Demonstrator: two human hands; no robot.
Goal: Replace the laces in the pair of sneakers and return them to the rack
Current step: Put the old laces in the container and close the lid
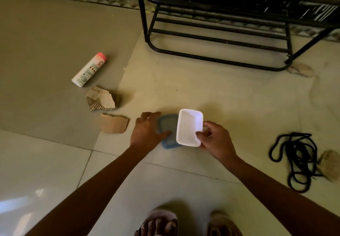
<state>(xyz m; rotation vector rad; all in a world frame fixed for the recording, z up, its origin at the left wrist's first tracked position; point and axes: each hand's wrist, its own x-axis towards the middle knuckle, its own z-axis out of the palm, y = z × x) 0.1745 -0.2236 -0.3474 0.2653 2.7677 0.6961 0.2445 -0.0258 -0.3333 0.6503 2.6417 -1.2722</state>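
Pinching one white tub (189,125) in right hand (215,140), left hand (147,131) flat on one blue lid (168,123); two cardboard scraps (102,97) (114,124), one bottle (89,69), one rack (202,56), black laces (298,158)

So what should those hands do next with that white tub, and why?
Probably lift the blue lid and fit it onto the white tub. The right hand pinches the tub's edge, tilted, and it looks empty; the left hand rests on the lid on the floor. The black laces lie loose at the right, so the tub seems finished with.
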